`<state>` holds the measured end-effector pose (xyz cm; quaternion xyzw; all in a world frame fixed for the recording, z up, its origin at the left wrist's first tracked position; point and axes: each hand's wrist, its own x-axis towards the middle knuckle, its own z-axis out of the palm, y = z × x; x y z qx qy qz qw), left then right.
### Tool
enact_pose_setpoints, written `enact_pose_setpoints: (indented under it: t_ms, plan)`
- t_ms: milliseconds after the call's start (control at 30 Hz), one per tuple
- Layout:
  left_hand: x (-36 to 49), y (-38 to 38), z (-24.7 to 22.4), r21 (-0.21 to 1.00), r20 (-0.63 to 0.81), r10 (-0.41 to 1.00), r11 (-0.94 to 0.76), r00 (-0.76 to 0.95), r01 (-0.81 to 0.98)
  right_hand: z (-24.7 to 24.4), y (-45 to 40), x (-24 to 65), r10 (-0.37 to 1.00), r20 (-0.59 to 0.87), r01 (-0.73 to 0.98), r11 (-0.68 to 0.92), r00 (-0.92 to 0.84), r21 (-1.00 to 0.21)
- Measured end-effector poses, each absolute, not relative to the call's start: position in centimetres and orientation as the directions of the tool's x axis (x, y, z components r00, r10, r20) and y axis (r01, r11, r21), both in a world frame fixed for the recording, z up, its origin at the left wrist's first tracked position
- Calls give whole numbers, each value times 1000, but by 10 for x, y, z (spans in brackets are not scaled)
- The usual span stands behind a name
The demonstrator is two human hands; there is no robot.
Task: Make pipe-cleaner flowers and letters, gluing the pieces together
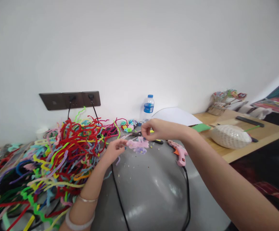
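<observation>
Left hand (115,149) and right hand (148,131), fingers curled in, pinch a fuzzy, lobed pink-and-lilac chenille piece (137,145) above the glossy grey bench (149,189).

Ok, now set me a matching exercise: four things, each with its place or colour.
1. glue gun
2. bottle
3. heap of fuzzy stems
4. fuzzy piece

A. many-coloured, on the left of the picture
B. between the left hand and the right hand
C. blue-capped, near the wall
D. pink, with a black cord

Pairs: 1-D, 2-C, 3-A, 4-B
</observation>
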<state>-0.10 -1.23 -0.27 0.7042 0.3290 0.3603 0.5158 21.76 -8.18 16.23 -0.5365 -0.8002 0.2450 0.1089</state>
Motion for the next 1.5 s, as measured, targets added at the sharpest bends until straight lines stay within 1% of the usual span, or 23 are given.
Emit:
enact_pose_setpoints:
  t_ms: [100,200,333,433,500,600,700,733,767,833,867,933,1000,1133,1267,1367,1500]
  plan:
    - [-7,-6,-2,958,183,875,-262,449,119,159,-90,216,910,-152,814,257,-385,-521]
    - [-6,-4,-4,947,189,889,-277,417,161,148,-93,219,889,-197,798,251,-414,-548]
    - [-5,-5,-5,916,211,898,-319,387,242,108,-77,230,833,-251,750,260,-492,-608]
    - [-11,-3,-5,869,247,911,-359,330,341,74,-60,236,843,-248,748,242,-478,-618]
    - [-16,-2,-5,826,279,915,-383,290,414,62,-55,239,878,-186,744,242,-442,-622]
    - [-21,-1,-4,757,319,911,-411,261,508,60,-60,244,944,-16,742,249,-330,-622]
    - [-21,-1,-4,703,330,906,-424,266,571,60,-82,251,973,172,750,229,-154,-620]
    - [-21,-1,-5,689,329,904,-428,273,585,56,-92,252,970,231,741,211,-77,-637]
    - [-20,-2,-5,678,326,902,-432,283,595,50,-101,252,969,244,730,183,-23,-659]
    - [-17,-4,-7,658,320,897,-443,307,609,34,-115,250,974,215,705,107,65,-701]
    - [-16,-4,-7,649,316,893,-449,319,614,25,-118,248,974,202,705,69,106,-705]
    - [-13,-6,-8,633,312,887,-462,341,621,10,-116,242,974,190,720,43,125,-692]
    - [-11,-8,-9,620,311,881,-472,356,628,2,-101,235,976,184,739,37,119,-673]
    - [-11,-8,-9,601,318,874,-485,367,636,3,-58,218,982,173,787,45,79,-615]
    - [-12,-7,-8,588,338,865,-502,371,634,3,-36,205,992,112,826,20,52,-563]
    - [-11,-8,-8,581,346,862,-507,371,637,-3,-35,203,996,70,829,-7,56,-559]
    - [-4,-16,-7,574,336,853,-521,399,631,-7,-33,206,997,31,808,-39,71,-588]
